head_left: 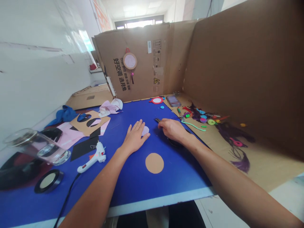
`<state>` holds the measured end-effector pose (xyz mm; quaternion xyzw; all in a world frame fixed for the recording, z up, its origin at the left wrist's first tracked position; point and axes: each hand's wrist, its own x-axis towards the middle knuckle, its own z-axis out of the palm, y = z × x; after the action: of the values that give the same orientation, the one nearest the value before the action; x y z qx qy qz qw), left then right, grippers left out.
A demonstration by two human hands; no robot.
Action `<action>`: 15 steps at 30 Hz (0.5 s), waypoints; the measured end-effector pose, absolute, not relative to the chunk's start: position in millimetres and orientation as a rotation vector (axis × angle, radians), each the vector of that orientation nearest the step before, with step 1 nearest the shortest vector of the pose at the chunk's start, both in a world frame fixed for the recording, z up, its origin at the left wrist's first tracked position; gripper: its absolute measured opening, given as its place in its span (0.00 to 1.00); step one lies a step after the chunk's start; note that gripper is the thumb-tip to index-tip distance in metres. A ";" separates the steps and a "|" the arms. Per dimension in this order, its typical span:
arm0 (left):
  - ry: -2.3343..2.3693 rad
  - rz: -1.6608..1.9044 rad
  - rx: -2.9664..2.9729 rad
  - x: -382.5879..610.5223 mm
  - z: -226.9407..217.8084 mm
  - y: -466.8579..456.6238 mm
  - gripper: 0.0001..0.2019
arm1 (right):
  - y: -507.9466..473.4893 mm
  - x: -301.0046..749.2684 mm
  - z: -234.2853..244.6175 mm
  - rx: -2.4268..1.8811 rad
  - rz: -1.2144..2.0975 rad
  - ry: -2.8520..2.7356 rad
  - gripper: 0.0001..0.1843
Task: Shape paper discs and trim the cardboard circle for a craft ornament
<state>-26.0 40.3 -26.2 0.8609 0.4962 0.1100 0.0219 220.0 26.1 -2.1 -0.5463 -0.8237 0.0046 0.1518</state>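
Observation:
My left hand lies flat on the blue table, fingers stretched out, over the edge of a small pale lilac disc. Part of that disc is covered by the fingers. To its right, my right hand is closed on what look like black scissors. A dark tip shows past the fingers, and a black loop shows under the wrist; the rest is hidden. Between my forearms, nearer the front edge, a round brown cardboard disc rests flat, touched by neither hand.
At left are a white glue gun, a glass jar, a black round tin and cut cardboard. Beads and tassels lie at right. Cardboard walls enclose the back and right; a round ornament hangs there.

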 end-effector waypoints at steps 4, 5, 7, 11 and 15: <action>1.469 0.609 2.686 -34.6 -16.0 40.3 0.19 | 26.1 220.7 -1.5 -1.567 0.021 -2.356 0.19; 1.422 0.618 2.686 -35.5 -14.3 39.6 0.15 | 26.0 220.8 -1.0 -1.568 0.025 -2.354 0.19; 1.338 0.605 2.676 -35.3 -13.1 37.9 0.12 | 25.7 220.8 -0.2 -1.572 0.034 -2.349 0.20; 1.296 0.587 2.655 -31.6 -16.5 37.2 0.12 | 25.4 220.3 1.1 -1.577 0.048 -2.337 0.20; 1.343 0.535 2.718 -28.6 -20.4 38.2 0.14 | 24.7 219.7 2.9 -1.577 0.057 -2.342 0.21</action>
<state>-28.6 38.2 -20.4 0.8825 0.4360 0.1737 0.0318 219.7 24.7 2.9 -0.5513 -0.8189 0.0200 0.1581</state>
